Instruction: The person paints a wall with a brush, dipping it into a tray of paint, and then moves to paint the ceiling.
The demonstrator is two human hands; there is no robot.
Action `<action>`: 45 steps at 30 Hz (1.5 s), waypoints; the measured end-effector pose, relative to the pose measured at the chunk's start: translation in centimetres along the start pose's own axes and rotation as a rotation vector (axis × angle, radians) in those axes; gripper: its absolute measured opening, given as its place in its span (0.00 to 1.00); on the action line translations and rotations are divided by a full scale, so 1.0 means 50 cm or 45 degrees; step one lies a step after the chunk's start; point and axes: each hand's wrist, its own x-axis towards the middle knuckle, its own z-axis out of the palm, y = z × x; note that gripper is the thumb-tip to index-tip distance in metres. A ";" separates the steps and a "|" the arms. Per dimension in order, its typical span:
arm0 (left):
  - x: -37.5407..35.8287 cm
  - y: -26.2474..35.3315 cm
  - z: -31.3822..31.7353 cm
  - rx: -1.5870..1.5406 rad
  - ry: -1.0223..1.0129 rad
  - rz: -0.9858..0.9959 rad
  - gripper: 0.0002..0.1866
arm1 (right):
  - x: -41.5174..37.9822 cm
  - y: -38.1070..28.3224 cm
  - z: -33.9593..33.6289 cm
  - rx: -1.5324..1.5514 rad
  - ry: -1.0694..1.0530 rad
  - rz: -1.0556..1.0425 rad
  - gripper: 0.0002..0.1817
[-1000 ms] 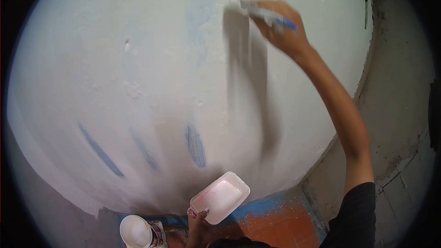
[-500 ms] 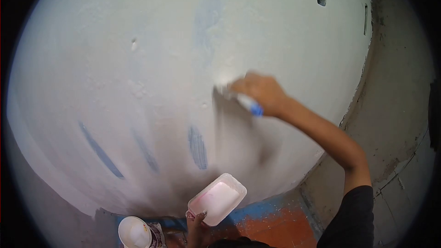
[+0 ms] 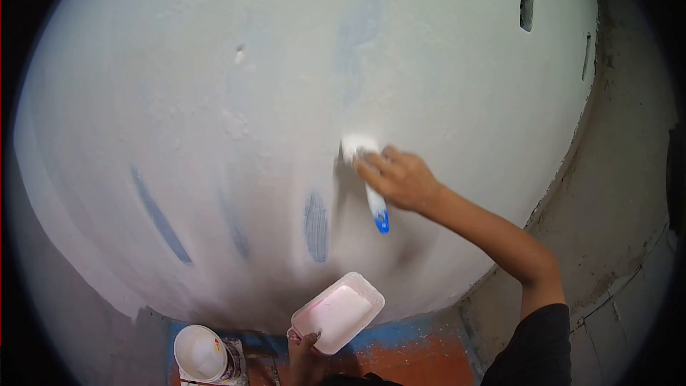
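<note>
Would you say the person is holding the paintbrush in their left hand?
No, the right hand grips the paintbrush, while the left hand holds the shallow tray.

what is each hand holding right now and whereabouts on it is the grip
The right hand holds a paintbrush around its upper handle, near the bristles. The left hand holds a paint tray by its lower left corner.
</note>
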 end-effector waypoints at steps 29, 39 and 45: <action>0.001 -0.016 -0.052 0.094 0.072 0.072 0.28 | 0.295 0.384 -0.167 -0.109 0.587 0.304 0.13; -0.016 0.025 0.032 -0.038 -0.016 0.022 0.29 | 0.082 0.061 -0.004 -0.010 0.176 -0.071 0.18; -0.015 0.022 0.018 0.011 -0.037 -0.038 0.29 | 0.104 0.104 -0.036 0.557 -0.112 0.315 0.20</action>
